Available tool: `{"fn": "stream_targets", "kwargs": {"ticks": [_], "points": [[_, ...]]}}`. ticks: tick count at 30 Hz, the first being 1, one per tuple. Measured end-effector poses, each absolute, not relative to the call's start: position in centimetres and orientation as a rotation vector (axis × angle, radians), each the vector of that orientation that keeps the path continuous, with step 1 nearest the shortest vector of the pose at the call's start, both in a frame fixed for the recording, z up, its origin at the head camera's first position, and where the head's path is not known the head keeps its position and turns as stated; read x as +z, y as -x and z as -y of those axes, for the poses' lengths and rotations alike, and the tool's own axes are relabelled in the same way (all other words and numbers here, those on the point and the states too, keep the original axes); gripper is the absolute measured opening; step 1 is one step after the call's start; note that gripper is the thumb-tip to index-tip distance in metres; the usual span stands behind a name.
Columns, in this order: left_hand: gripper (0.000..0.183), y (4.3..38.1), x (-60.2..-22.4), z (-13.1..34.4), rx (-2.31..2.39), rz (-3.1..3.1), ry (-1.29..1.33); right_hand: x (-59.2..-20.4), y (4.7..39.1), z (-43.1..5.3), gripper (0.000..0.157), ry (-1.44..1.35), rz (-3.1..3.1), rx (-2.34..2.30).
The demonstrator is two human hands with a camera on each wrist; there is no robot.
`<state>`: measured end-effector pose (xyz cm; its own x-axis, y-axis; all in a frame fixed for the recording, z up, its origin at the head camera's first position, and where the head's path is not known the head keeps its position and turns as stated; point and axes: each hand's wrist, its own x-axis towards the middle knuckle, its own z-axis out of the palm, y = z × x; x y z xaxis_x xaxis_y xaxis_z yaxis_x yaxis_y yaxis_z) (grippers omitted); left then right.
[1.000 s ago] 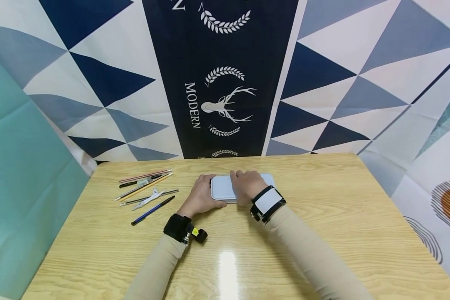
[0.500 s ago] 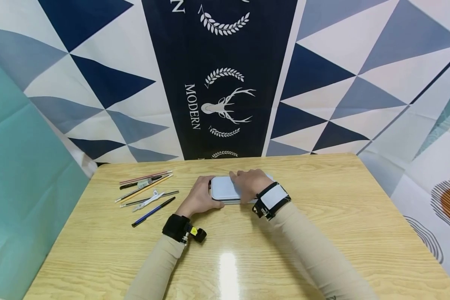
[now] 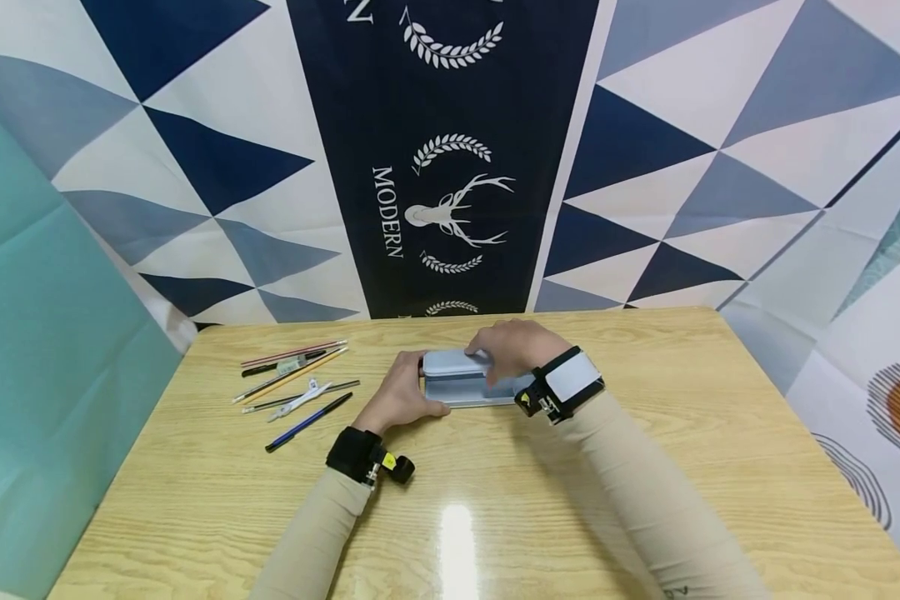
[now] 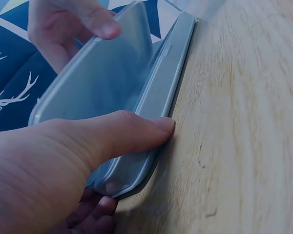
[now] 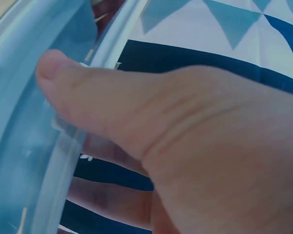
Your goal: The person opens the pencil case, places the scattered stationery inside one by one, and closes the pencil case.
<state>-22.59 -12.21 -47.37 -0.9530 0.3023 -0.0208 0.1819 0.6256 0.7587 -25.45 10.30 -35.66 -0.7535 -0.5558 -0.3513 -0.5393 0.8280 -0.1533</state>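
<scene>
A light blue, pale-lidded pencil case (image 3: 457, 392) lies near the far edge of the table, its hinged lid (image 3: 450, 362) tilted up and the inside showing. Around its left end, my left hand (image 3: 401, 392) grips the base; in the left wrist view the thumb (image 4: 146, 132) presses along the front wall and the other fingers are tucked at the end. My right hand (image 3: 521, 346) pinches the raised lid's edge, with the thumb (image 5: 63, 80) on the inner face and fingers behind it. Part of the right half of the lid is hidden by this hand.
Left of the case lie a blue pen (image 3: 307, 423), a white compass-like tool (image 3: 297, 400), a yellow pencil (image 3: 288, 380), a black pen (image 3: 262, 369) and several other thin pencils. A patterned cloth (image 3: 450, 275) hangs behind the table (image 3: 390, 533).
The lid has swung up and back from nearly closed, uncovering the inside. My right hand has moved up and slightly right with it; my left hand has stayed on the case's end.
</scene>
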Motion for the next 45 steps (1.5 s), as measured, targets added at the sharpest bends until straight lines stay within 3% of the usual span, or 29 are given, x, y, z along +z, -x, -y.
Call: {"fn": "stream_targets", "kwargs": {"ticks": [6, 14, 23, 35, 45], "points": [[0.096, 22.7, -47.3, 12.2, 1.244, -2.686, -0.371, -34.5, 25.7, -10.8, 0.041, 0.833, -2.718, -0.092], [0.099, 22.7, -47.4, 12.2, 1.270, -2.673, -0.349, -34.2, 26.3, -11.4, 0.037, 0.832, -2.942, -0.121], [0.102, 22.3, -47.2, 12.2, 1.290, -2.656, -0.332, -35.4, 26.6, -11.5, 0.014, 0.849, -3.209, -0.201], [0.094, 22.6, -47.4, 12.3, 1.289, -2.667, -0.382, -36.9, 26.4, -11.9, 0.008, 0.866, -3.332, -0.270], [0.098, 22.6, -47.4, 12.2, 1.273, -2.661, -0.363, -37.3, 27.1, -12.0, 0.029, 0.732, -3.238, -0.367]]}}
